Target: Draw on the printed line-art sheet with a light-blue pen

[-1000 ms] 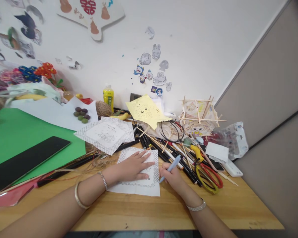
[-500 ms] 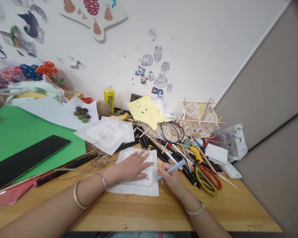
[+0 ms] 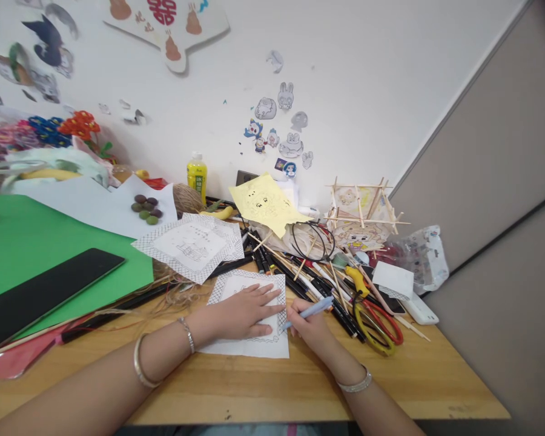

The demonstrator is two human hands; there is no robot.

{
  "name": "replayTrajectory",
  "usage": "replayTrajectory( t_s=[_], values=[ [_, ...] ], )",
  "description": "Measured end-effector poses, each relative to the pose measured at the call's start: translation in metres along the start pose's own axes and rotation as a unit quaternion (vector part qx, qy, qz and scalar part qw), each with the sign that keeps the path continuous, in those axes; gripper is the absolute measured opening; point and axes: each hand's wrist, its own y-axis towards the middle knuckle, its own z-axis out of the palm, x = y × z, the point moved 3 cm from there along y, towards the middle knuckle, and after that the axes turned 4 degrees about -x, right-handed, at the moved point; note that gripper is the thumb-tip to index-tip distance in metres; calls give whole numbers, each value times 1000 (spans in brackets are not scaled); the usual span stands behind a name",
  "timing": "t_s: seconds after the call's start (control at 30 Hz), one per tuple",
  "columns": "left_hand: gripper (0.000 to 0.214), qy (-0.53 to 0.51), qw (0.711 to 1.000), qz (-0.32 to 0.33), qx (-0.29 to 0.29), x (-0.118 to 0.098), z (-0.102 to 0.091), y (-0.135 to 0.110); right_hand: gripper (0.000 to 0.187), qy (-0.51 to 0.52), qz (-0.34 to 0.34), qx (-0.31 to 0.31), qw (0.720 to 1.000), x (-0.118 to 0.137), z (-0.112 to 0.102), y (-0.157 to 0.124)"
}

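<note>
A white sheet of paper [image 3: 267,349] with a drawn, cross-hatched border lies on the wooden table in front of me. My left hand [image 3: 247,312] rests flat on it, fingers spread, covering much of the drawing in its middle. A light blue pen [image 3: 315,307] is gripped in my right hand [image 3: 306,324], its tip at the right edge of the hatched border. Just behind is another bordered drawing [image 3: 191,245], which shows a small building. Bracelets circle both wrists.
Several black markers [image 3: 340,315] and thin sticks crowd the table behind my right hand, beside scissors [image 3: 375,327] with yellow and red handles. A black tablet [image 3: 49,297] lies on green paper [image 3: 9,242] at the left. Farther back stand a yellow bottle [image 3: 197,177] and a stick frame [image 3: 363,206].
The view has shifted slightly, so everything sits a little further left. My right hand's pen tip has moved slightly up along the border. My left hand stays flat on the paper.
</note>
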Motion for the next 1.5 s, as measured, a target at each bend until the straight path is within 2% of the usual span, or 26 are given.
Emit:
replayTrajectory(
  t_s=[0.53, 0.8, 1.2, 1.33, 1.5],
  values=[
    [55, 5, 1000, -1, -2, 0, 1, 1, 38, 2, 14, -2, 1000, 2, 0, 0],
    [54, 5, 1000, -3, 8, -4, -4, 2, 33, 24, 27, -4, 999, 7, -1, -1],
    [55, 25, 999, -4, 20, -2, -1, 2, 26, 36, 34, 1, 999, 10, -4, -2],
    [54, 36, 999, -10, 25, -4, -5, 1, 28, 69, 58, -18, 996, 7, -3, -3],
    [51, 44, 998, -30, 21, -2, -8, 1, 31, 62, 33, -32, 997, 5, -2, -3]
  ],
)
